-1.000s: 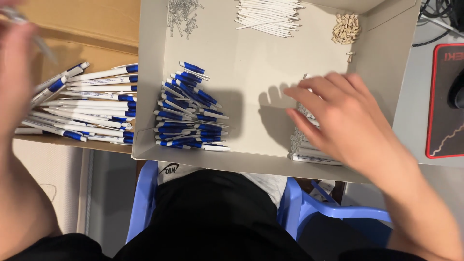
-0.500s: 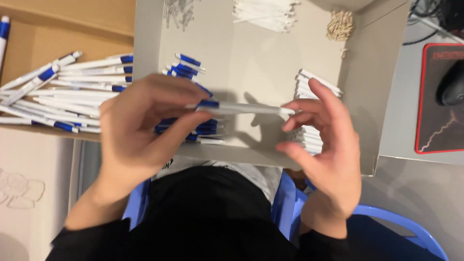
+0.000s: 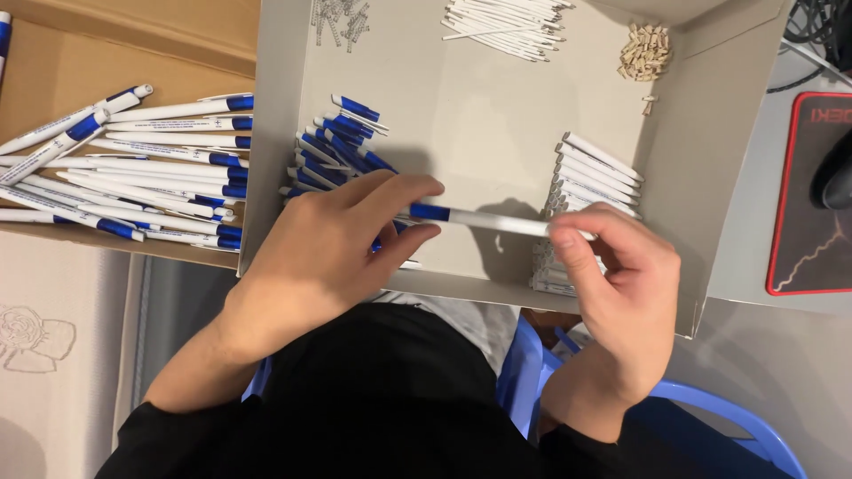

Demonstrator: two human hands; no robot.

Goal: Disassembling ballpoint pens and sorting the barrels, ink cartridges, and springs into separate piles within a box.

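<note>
While both hands meet over the lower centre of the frame, one pen (image 3: 484, 219) sits between them, held level above the grey tray (image 3: 497, 142): left hand (image 3: 324, 253) curled shut round its blue end, thumb and forefinger pinching; right hand (image 3: 621, 284) half closed, fingertips nipping the white end. Judged progress: assy in hand, pen looks joined but not yet set down. Done stock: a good heap of finished blue-and-white pens (image 3: 133, 168) in the brown cardboard box (image 3: 53, 53), left of frame. Left to do: pile of blue clip parts (image 3: 333, 146) partly under the left hand, stack of white barrels (image 3: 595, 173) just above the right hand, white refills (image 3: 506, 18) at top centre, small springs (image 3: 342, 18) top left of tray, tan tips (image 3: 646, 51) top right. Plenty remains, approx. half by eye. Obstructions: none seen btwn hands and box. Also noted: red-edged mouse mat (image 3: 812, 204) far right, blue plastic stool (image 3: 674, 417) at bottom.
</note>
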